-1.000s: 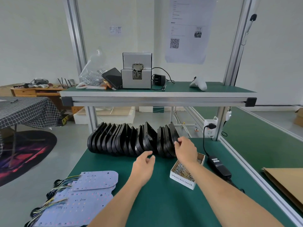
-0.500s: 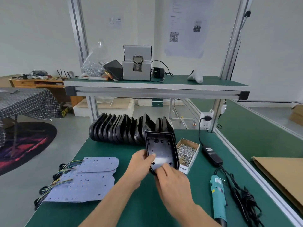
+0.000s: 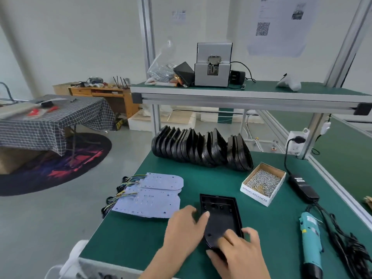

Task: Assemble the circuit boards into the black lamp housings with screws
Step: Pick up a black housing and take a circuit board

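I have 1 black housing [image 3: 220,215] lying open side up on the green mat [image 3: 128,238], just in front of me, and the step in hand, as I judge it, is seating it square and flat so a board can drop in. To do that well I should press it down evenly at both sides, keep its long edges pointing away from me, and leave the inside clear, since the screw holes near the far end must stay visible. My left hand [image 3: 185,228] rests against the housing's left edge with the thumb reaching over the rim into the tray, fingers loosely bent, more steadying than clamping. My right hand [image 3: 239,252] covers the near end, its fingers curled around the rounded end and near right corner; how hard it is squeezing I cannot tell. The stack of circuit boards [image 3: 149,198] with their coloured wires lies just beside my left hand, so the next reach is short. The box of screws [image 3: 263,183] sits beyond the housing to the right, the blue screwdriver [image 3: 311,240] lies well to the right, and the row of spare housings [image 3: 201,151] stands on edge at the back of the mat
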A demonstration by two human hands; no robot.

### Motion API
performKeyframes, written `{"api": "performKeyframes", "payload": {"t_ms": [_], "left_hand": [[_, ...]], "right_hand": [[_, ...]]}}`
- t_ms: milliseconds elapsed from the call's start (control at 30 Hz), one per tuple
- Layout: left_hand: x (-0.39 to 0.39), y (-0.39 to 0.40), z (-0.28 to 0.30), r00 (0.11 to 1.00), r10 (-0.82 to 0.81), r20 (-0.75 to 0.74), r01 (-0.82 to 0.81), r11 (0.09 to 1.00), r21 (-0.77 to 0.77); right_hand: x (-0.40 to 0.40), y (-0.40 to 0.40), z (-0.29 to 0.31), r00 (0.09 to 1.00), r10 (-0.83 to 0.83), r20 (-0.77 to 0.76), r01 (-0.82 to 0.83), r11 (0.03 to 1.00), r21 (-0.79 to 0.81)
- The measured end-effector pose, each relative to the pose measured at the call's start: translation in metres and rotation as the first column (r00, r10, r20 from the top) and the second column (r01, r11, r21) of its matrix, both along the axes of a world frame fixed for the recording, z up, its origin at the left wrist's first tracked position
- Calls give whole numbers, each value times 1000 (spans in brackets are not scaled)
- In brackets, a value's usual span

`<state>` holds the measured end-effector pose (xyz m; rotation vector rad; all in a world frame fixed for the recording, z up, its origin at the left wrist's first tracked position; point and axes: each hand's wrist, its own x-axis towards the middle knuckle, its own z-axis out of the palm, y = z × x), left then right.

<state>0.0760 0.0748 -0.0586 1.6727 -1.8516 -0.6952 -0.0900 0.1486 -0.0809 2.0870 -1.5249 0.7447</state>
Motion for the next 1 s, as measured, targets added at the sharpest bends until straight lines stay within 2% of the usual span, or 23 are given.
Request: {"api": "performKeyframes", "payload": {"t_ms": [33,67,167,267,333,433,567,667,900,1000], "left_hand": [[8,-5,5,995,68,73,-60,993,-104],[17,-11,10,989,130,70,-116,978,-176],[51,-36,25,964,262,43,-244,938,-246],[86,-58,25,884,389,258,-304,900,-312],[106,-66,17,831,397,390,-292,907,-302],[124,-72,1,832,307,462,-242,950,-196],[132,-74,-18,860,169,482,-144,986,-89],[135,-74,-28,825,117,553,-85,993,-85],[137,-68,-26,830,143,540,-76,987,-145],[140,-68,-25,852,225,473,-86,951,-297]], "right_hand": [[1,-2,0,999,3,51,-3,1000,0],[2,-6,1,995,14,102,-14,1000,-2],[14,-27,16,972,93,214,-105,993,46],[39,-64,40,932,129,340,-217,948,234],[60,-97,53,905,82,417,-260,883,390],[99,-154,64,882,11,471,-281,815,508],[147,-217,64,892,-24,451,-273,766,582],[180,-252,57,923,12,383,-270,729,629],[223,-296,32,989,97,112,-148,696,703],[225,-303,26,994,77,79,-110,699,706]]}}
